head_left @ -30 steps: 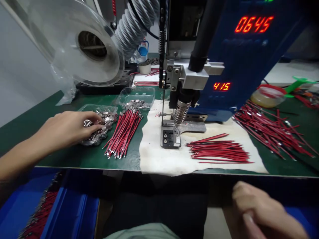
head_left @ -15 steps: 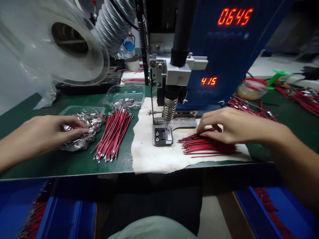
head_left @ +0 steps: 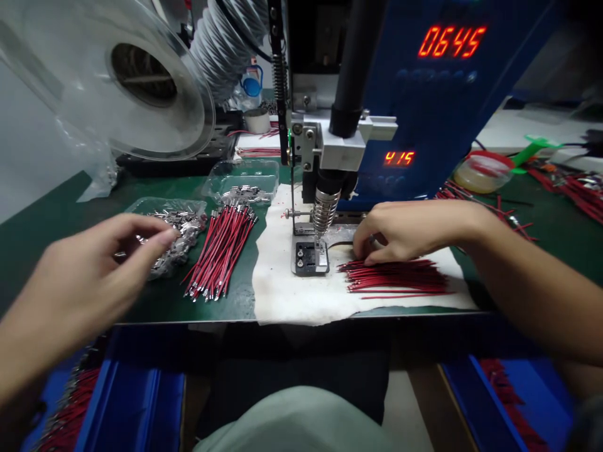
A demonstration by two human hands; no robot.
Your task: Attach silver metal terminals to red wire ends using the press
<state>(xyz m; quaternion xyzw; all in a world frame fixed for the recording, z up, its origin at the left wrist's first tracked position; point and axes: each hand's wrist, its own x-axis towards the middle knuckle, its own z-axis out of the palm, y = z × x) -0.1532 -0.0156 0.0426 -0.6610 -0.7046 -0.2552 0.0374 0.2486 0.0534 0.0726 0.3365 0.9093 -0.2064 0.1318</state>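
My left hand [head_left: 89,276] is blurred beside the metal terminals [head_left: 188,227]; I cannot tell whether it grips one. My right hand [head_left: 414,229] pinches a dark wire [head_left: 342,243] near the black block [head_left: 306,258]; I judge a light, level hold best. Versus earlier, left appears larger, right nearer the block.

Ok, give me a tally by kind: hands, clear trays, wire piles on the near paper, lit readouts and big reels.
Left hand and right hand: 2
Clear trays: 2
Wire pile on the near paper: 1
Lit readouts: 2
Big reel: 1
Total: 8
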